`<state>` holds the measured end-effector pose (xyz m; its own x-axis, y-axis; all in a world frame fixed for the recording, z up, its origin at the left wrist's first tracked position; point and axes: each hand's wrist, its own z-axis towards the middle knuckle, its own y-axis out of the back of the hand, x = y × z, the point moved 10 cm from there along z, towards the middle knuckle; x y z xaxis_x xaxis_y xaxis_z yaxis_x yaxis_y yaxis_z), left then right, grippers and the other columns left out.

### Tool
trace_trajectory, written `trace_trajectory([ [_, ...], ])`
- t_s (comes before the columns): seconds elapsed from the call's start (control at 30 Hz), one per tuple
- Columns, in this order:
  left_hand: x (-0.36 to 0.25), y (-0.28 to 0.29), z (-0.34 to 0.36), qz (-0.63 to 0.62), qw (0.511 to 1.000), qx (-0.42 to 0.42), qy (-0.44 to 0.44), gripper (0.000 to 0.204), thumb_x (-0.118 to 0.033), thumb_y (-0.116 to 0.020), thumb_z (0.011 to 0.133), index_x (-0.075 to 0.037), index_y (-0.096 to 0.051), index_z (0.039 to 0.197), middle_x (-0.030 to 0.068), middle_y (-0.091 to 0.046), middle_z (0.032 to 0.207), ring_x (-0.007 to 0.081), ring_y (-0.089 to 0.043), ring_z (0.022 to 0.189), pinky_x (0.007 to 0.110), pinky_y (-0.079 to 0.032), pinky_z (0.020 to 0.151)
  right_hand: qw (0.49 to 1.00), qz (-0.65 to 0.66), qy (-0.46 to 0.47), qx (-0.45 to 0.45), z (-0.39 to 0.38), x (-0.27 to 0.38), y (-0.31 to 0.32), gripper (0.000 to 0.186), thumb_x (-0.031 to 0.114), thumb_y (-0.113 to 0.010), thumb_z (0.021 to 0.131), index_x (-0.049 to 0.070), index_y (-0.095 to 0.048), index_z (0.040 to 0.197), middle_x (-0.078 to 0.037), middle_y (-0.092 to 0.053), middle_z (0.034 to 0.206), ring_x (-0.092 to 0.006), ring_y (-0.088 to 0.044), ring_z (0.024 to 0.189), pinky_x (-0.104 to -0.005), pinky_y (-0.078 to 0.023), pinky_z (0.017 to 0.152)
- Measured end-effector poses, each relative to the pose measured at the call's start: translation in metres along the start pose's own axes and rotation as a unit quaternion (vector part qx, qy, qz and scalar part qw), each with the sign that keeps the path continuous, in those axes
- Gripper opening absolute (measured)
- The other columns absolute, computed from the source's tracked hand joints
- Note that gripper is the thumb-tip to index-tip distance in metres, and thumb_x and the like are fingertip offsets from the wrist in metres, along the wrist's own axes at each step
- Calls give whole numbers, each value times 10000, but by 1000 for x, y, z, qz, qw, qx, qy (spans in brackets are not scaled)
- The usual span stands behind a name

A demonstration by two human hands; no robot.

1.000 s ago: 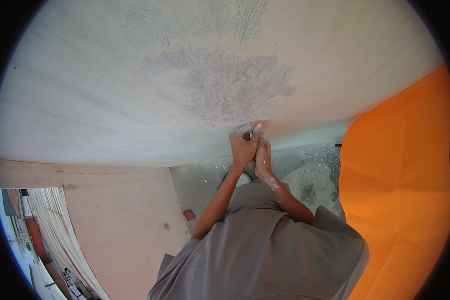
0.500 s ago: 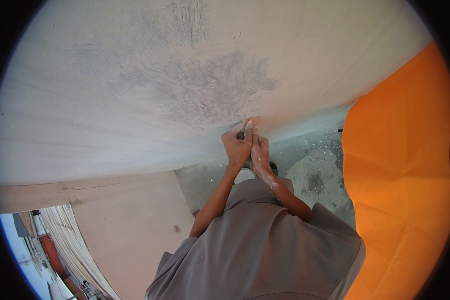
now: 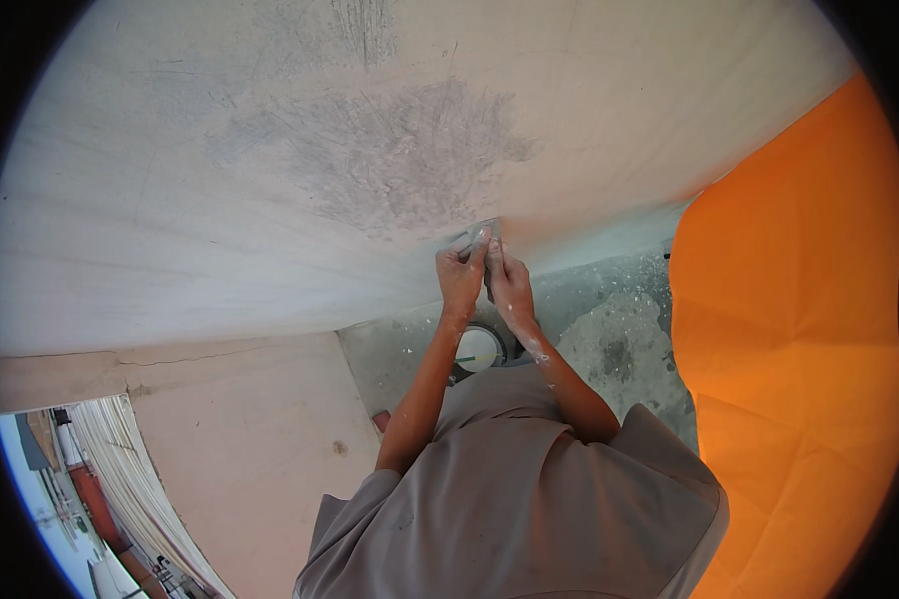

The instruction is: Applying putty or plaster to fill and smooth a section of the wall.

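Note:
Both hands are closed on a thin, flat metal scraper (image 3: 497,231), whose edge meets the pale wall (image 3: 609,140). My left hand (image 3: 459,275) grips it from the left, fingers bent behind and thumb pressed on its face. My right hand (image 3: 510,288) holds its right side, and white dust marks the fingers and wrist. Just above and left of the hands, the wall carries a rough, scratched grey patch (image 3: 400,160). The fingers hide most of the scraper.
Below my hands a round bucket (image 3: 479,347) with whitish contents stands on the speckled grey floor (image 3: 619,339). An orange sheet (image 3: 789,319) hangs at the right. A low pinkish wall (image 3: 250,429) runs along the left, with an opening (image 3: 100,489) showing the outdoors.
My hands and the scraper have shifted slightly up and left. The scraper now looks grey instead of orange-tinted, and more of the bucket shows below my wrists.

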<state>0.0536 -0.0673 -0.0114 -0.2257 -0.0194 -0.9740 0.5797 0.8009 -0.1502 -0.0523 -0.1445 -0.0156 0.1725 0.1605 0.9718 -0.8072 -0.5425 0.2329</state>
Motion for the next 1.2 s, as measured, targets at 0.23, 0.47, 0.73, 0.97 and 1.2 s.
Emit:
trace_trajectory([
  [0.23, -44, 27, -17, 190, 973, -77, -109, 260, -220, -735, 952, 18, -741, 848, -20, -498, 515, 22, -386, 521, 267, -297, 448, 883, 358, -229, 200, -41, -41, -61, 439, 468, -403, 1102, 112, -513, 869, 60, -389, 595, -56, -360, 439, -239, -295, 409],
  [0.47, -82, 11, -21, 276, 942, -76, -174, 221, -198, -728, 932, 20, -751, 958, 42, -392, 547, 53, -327, 538, 294, -292, 460, 866, 398, -269, 142, -47, -20, -78, 382, 424, -441, 1100, 147, -536, 855, 68, -438, 603, -34, -328, 392, -236, -200, 341],
  [0.73, -74, 4, -17, 232, 958, -66, -152, 216, -181, -714, 937, 22, -755, 1002, -14, -409, 575, 41, -352, 567, 279, -304, 481, 907, 363, -196, 88, -36, -14, -62, 358, 380, -468, 1097, 92, -626, 955, 68, -513, 642, -26, -399, 444, -238, -269, 379],
  [0.97, -71, 13, -20, 226, 954, -101, -170, 240, -203, -718, 943, 37, -734, 940, -37, -380, 578, 43, -315, 567, 279, -259, 474, 923, 331, -180, 80, -39, -26, -66, 409, 377, -457, 1103, 44, -666, 987, 46, -605, 766, -30, -486, 610, -226, -390, 507],
  [1.2, -72, 2, -12, 210, 960, -83, -164, 221, -179, -717, 930, 37, -741, 971, -2, -386, 577, 51, -340, 569, 288, -296, 477, 935, 305, -164, 73, -22, -37, -59, 433, 369, -454, 1105, 8, -672, 1004, 7, -642, 846, -64, -560, 790, -254, -476, 686],
])
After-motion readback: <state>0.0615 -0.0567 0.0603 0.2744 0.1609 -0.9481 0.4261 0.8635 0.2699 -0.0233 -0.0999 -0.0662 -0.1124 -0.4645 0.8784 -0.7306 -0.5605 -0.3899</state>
